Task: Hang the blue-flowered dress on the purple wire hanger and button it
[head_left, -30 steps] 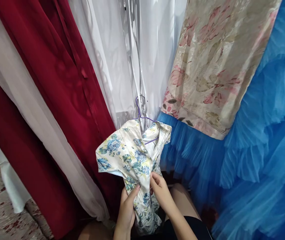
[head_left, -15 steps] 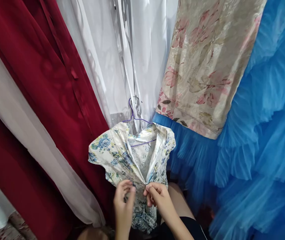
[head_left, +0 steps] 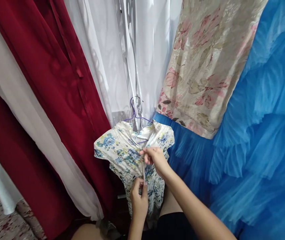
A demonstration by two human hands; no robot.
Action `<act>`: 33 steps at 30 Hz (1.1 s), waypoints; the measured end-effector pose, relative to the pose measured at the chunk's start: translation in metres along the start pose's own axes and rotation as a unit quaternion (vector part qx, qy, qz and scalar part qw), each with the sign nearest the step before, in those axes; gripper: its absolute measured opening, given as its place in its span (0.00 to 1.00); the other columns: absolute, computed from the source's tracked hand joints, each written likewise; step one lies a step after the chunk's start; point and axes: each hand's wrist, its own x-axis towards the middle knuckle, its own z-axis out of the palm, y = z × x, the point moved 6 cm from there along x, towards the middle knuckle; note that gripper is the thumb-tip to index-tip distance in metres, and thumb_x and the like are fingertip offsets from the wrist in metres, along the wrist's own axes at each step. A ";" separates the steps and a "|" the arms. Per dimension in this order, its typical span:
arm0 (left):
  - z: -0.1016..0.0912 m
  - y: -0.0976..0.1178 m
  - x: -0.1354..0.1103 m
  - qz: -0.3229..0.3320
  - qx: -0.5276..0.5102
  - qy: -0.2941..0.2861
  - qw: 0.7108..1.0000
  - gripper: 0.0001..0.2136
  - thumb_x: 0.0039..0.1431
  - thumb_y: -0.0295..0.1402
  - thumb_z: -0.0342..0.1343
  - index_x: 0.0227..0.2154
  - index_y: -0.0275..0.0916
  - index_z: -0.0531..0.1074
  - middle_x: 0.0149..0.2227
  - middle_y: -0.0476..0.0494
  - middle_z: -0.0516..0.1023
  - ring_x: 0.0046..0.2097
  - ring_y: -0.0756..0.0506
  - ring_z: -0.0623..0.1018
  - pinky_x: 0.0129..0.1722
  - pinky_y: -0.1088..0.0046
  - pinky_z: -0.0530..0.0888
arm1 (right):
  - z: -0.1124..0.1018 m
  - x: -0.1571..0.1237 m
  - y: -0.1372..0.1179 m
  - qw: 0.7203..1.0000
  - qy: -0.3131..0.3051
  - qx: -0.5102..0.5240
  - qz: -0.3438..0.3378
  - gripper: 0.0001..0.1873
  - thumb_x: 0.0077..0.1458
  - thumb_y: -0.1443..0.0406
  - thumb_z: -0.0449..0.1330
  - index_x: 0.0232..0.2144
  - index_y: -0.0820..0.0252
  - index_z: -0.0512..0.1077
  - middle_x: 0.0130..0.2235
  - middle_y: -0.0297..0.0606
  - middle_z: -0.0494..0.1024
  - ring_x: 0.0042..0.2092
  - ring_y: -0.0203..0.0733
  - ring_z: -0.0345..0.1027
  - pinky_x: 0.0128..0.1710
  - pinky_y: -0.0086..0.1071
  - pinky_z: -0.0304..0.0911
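A white short-sleeved dress (head_left: 122, 150) with blue and yellow flowers hangs on a purple wire hanger (head_left: 134, 111) in front of me. The opening down its middle is narrow now, with a gap only near the neckline. My right hand (head_left: 153, 158) is closed in a pinch at the zipper in the upper part of this opening; the fingers cover the pull itself. Lower down, my left hand (head_left: 140, 193) pinches the dress fabric beside the zipper line, thumb against fingers.
Dark red cloth (head_left: 57, 76) and a sheer pale panel (head_left: 40, 116) hang at the left. Behind the dress are white drapes (head_left: 152, 50) with loose ribbons (head_left: 130, 50). A beige floral garment (head_left: 202, 73) overlaps a ruffled blue tulle skirt (head_left: 257, 143) at the right. My bare knee (head_left: 171, 201) is below.
My right hand has moved up along the dress opening, and the wide V has narrowed. My left hand, loose before, has shifted right and now pinches the fabric lower down.
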 end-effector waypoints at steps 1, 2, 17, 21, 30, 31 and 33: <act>0.000 -0.002 0.001 -0.002 0.006 0.000 1.000 0.14 0.61 0.44 0.58 0.26 0.41 0.69 0.25 0.47 0.69 0.30 0.43 0.70 0.33 0.71 0.66 | 0.002 0.015 -0.013 1.000 0.004 0.005 -0.005 0.14 0.47 0.58 0.60 0.20 0.65 0.76 0.13 0.31 0.68 0.15 0.29 0.53 0.15 0.25 0.42; 0.001 -0.005 0.002 -0.003 0.009 -0.003 1.000 0.14 0.61 0.45 0.57 0.25 0.41 0.68 0.24 0.48 0.67 0.30 0.44 0.69 0.33 0.72 0.65 | 0.005 0.028 -0.026 1.000 0.009 0.013 -0.013 0.14 0.46 0.59 0.59 0.21 0.65 0.76 0.13 0.30 0.68 0.15 0.29 0.52 0.15 0.24 0.42; -0.039 0.063 0.064 0.073 -0.053 0.059 0.994 0.12 0.62 0.41 0.59 0.43 0.41 0.79 0.41 0.39 0.80 0.43 0.40 0.78 0.46 0.69 0.71 | 0.027 0.034 -0.079 0.981 -0.020 -0.057 -0.185 0.14 0.54 0.59 0.56 0.26 0.63 0.76 0.14 0.30 0.69 0.16 0.32 0.56 0.19 0.27 0.50; -0.032 0.154 0.131 0.224 0.017 -0.015 0.974 0.17 0.68 0.37 0.51 0.57 0.43 0.72 0.38 0.42 0.79 0.33 0.45 0.76 0.39 0.69 0.72 | 0.026 0.030 -0.085 0.973 -0.038 -0.077 -0.213 0.15 0.56 0.59 0.56 0.25 0.62 0.74 0.13 0.29 0.67 0.16 0.33 0.56 0.20 0.27 0.52; -0.036 0.199 0.165 0.340 0.159 0.036 0.926 0.09 0.67 0.33 0.52 0.36 0.39 0.76 0.33 0.45 0.78 0.36 0.45 0.76 0.40 0.71 0.70 | 0.020 0.048 -0.057 0.925 0.000 -0.288 -0.248 0.17 0.58 0.62 0.55 0.18 0.59 0.68 0.16 0.28 0.61 0.22 0.34 0.53 0.24 0.30 0.45; -0.050 0.199 0.171 0.331 0.138 0.070 0.931 0.09 0.67 0.33 0.52 0.36 0.38 0.76 0.33 0.45 0.78 0.36 0.46 0.76 0.40 0.72 0.70 | 0.019 0.048 -0.047 0.926 -0.002 -0.292 -0.240 0.17 0.57 0.63 0.56 0.16 0.59 0.67 0.16 0.28 0.60 0.22 0.34 0.52 0.24 0.31 0.44; -0.087 0.190 0.190 0.296 0.063 0.147 0.942 0.08 0.67 0.34 0.53 0.36 0.37 0.76 0.32 0.47 0.77 0.36 0.47 0.76 0.40 0.74 0.69 | 0.019 0.043 -0.028 0.930 -0.012 -0.294 -0.221 0.18 0.55 0.65 0.56 0.15 0.59 0.66 0.16 0.28 0.59 0.21 0.33 0.51 0.24 0.31 0.42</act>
